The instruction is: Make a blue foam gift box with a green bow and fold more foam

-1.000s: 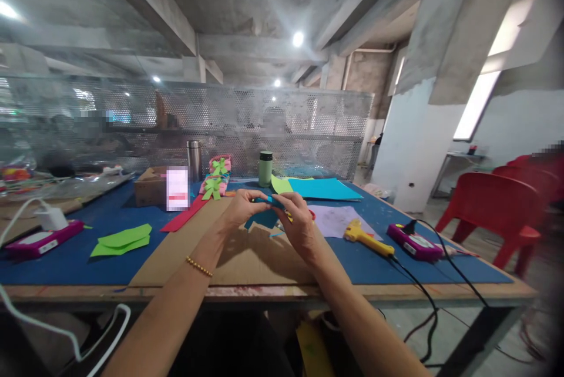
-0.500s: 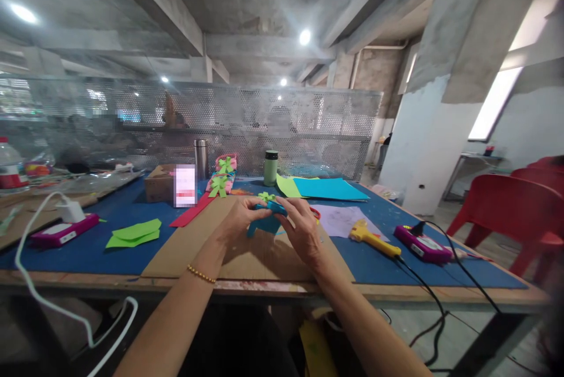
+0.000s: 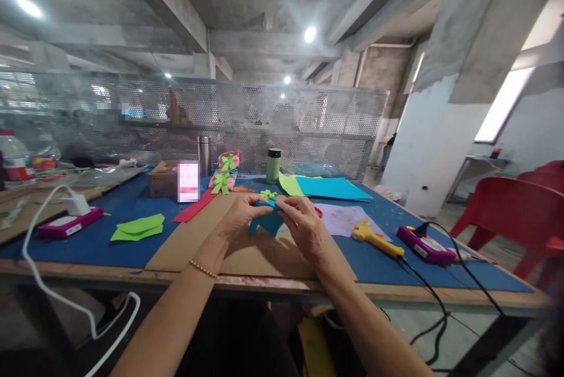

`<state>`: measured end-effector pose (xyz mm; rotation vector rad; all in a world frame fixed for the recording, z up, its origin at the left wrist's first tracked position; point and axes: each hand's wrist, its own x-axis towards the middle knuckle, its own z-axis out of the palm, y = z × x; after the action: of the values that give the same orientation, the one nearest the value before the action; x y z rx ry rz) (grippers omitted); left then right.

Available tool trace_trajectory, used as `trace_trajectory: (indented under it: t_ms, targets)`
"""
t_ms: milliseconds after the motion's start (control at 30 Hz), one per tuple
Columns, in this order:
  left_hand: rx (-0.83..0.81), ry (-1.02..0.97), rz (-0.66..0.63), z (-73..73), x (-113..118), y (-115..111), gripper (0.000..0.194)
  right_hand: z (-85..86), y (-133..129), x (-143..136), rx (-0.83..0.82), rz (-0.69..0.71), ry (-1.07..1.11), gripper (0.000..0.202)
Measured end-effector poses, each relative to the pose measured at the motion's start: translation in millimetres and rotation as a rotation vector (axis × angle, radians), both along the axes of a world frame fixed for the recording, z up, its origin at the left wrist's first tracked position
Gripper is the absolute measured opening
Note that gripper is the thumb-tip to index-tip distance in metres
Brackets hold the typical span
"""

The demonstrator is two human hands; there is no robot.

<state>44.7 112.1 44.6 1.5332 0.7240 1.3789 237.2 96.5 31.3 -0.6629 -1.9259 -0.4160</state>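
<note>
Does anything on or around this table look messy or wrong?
Two things: the white cable droops loosely over the table's front edge, and that edge has a blotchy reddish-white patch, perhaps worn or stained. No spill shows.

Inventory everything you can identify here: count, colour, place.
table: 1, blue, foreground
cardboard sheet: 1, brown, front centre
paper piece: 1, blue, centre
paper sheets: 2+, blue and lime, back right
thin sheet: 1, lilac, right
glue gun: 1, yellow, right
power strips: 2, purple, either side
cut papers: 2+, green, left
paper strip: 1, red, centre left
bows: 2+, green, back centre
cardboard box: 1, brown, back left
flask: 1, silver, back left
tumbler: 1, green, back centre
plastic bottle: 1, clear, far left
chairs: 2+, red, far right
perforated panel: 1, grey, background
bracelet: 1, gold, left wrist
left hand: 1, bare, holding paper piece
right hand: 1, bare, holding paper piece
</note>
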Motion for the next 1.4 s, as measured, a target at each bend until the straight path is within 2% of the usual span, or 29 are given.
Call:
trace_trajectory:
  t_ms: [467,900,1067,1167,1267,1333,1400]
  targets:
    - [-0.019,-0.031,0.039,-4.0,1.8,5.8,0.035,-4.2,4.8,-2.9,-0.031,0.083,0.083,0.023]
    - [0.010,0.096,0.065,-0.7,-0.9,-0.7,0.023,-7.0,9.4,-1.9,-0.066,0.078,0.103,0.025]
    - [0.016,0.086,0.110,-0.3,0.1,1.7,0.026,-4.2,6.0,5.4,-0.099,0.100,0.105,0.028]
    - [0.010,0.089,0.141,-1.2,-0.1,4.3,0.028,-7.0,2.7,25.7,-0.097,0.082,0.094,0.030]
    - [0.017,0.116,0.155,-3.6,-0.2,6.2,0.030,-12.9,-2.2,66.4,-0.109,-0.026,0.039,0.028]
    - [0.013,0.120,0.163,-5.7,0.0,6.5,0.032,-17.1,-6.3,102.2,-0.113,-0.190,-0.035,0.023]
    - [0.009,0.117,0.178,-7.6,0.1,6.4,0.034,-19.6,-12.7,138.2,-0.144,-0.432,-0.129,0.021]
